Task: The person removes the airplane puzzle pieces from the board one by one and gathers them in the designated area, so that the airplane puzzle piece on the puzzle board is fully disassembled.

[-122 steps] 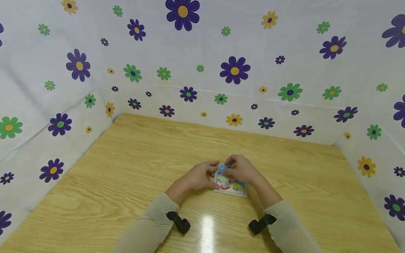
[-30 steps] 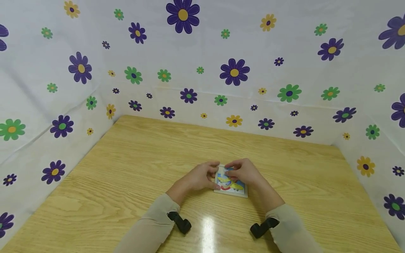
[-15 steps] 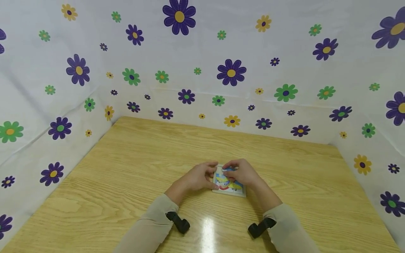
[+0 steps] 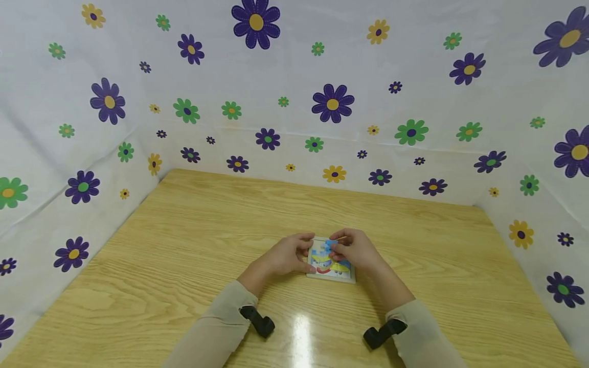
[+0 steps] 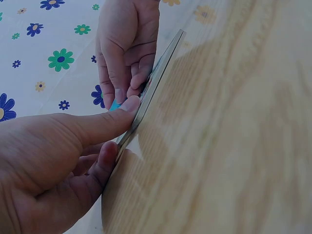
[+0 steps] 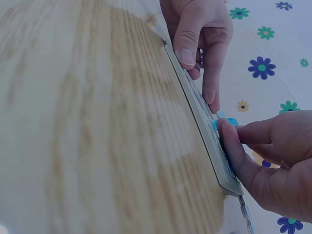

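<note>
A small framed jigsaw puzzle [image 4: 332,278] with a blue, yellow and red picture lies flat on the table. My left hand [image 4: 286,257] holds its left side, with the thumb near the lower left corner and the fingers at the upper left. My right hand [image 4: 356,250] is over the upper right part and pinches a blue jigsaw piece [image 4: 329,244] between thumb and fingers. In the right wrist view the blue piece [image 6: 229,121] shows at those fingertips, close to the board. A pale bare patch shows at the picture's upper left. The right hand hides part of the picture.
The wooden table [image 4: 193,225] extends around the puzzle. A white flower-printed cloth [image 4: 294,76] stands behind and on both sides. In the right wrist view, a thin jagged-edged thing [image 6: 246,214] is beyond the board's near corner; its kind is unclear.
The blue piece was at the picture's upper left about four seconds ago and is now farther right, in my right fingers. My left hand keeps its place on the board.
</note>
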Motion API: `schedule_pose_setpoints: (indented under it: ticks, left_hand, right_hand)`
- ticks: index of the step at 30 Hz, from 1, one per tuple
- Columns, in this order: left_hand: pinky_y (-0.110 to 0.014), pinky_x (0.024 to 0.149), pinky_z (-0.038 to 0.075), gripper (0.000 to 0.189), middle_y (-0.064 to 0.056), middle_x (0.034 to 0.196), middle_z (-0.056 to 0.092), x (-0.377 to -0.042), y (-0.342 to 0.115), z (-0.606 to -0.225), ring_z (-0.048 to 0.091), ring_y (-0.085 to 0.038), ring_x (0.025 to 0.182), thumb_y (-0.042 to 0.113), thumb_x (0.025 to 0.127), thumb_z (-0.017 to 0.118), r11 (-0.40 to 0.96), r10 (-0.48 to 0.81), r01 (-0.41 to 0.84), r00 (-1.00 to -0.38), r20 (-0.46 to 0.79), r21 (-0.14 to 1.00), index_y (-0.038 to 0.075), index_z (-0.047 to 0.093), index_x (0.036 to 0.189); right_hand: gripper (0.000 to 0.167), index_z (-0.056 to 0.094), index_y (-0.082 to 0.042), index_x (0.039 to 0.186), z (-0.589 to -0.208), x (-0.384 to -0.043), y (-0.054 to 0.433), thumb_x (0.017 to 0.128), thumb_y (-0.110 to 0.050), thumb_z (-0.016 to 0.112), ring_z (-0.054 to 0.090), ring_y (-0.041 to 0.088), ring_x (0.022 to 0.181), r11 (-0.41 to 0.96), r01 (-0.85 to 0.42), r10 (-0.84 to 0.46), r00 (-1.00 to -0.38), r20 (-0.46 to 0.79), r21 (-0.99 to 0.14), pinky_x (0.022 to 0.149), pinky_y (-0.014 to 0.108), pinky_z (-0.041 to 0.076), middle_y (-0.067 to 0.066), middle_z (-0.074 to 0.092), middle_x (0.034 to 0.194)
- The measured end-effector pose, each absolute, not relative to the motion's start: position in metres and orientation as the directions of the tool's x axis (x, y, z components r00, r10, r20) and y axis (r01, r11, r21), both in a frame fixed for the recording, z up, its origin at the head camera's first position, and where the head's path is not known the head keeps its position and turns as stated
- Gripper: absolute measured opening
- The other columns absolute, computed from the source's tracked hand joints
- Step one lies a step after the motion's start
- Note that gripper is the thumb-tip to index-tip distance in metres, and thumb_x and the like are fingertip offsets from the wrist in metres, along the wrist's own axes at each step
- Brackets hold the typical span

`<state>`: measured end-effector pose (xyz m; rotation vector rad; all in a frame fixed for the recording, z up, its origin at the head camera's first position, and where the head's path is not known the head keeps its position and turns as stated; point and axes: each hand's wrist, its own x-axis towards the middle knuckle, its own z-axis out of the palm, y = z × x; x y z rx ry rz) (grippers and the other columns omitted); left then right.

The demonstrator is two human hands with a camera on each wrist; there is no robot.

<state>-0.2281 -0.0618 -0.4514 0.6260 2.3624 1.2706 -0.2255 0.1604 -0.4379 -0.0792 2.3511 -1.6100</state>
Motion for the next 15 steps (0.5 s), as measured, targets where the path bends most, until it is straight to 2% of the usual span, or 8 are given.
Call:
schedule_pose_setpoints:
  ticks: [8, 15]
  left_hand:
    - [-0.03, 0.091, 0.052, 0.074, -0.002, 0.161, 0.037, -0.228, -0.061, -0.453, 0.056, -0.016, 0.11, 0.015, 0.081, 0.084, 0.487, 0.542, 0.189, -0.831, -0.125, 0.853, -0.001, 0.049, 0.145]
    - [-0.027, 0.087, 0.051, 0.077, -0.002, 0.16, 0.038, -0.228, -0.06, -0.453, 0.055, -0.014, 0.105, 0.014, 0.081, 0.084, 0.483, 0.532, 0.169, -0.836, -0.134, 0.859, 0.002, 0.047, 0.147]
  right_hand:
    - [0.028, 0.063, 0.006, 0.124, -0.437, -0.223, 0.172, 0.101, -0.008, 0.058, 0.071, 0.015, 0.076, 0.297, 0.153, -0.174, -0.962, -0.211, -0.942, 0.071, 0.028, 0.06, 0.019, 0.069, 0.101]
    - [0.031, 0.061, 0.008, 0.128, -0.434, -0.221, 0.188, 0.101, -0.007, 0.058, 0.068, 0.01, 0.076, 0.279, 0.166, -0.121, -0.971, -0.206, -0.946, 0.071, 0.022, 0.058, 0.019, 0.068, 0.106]
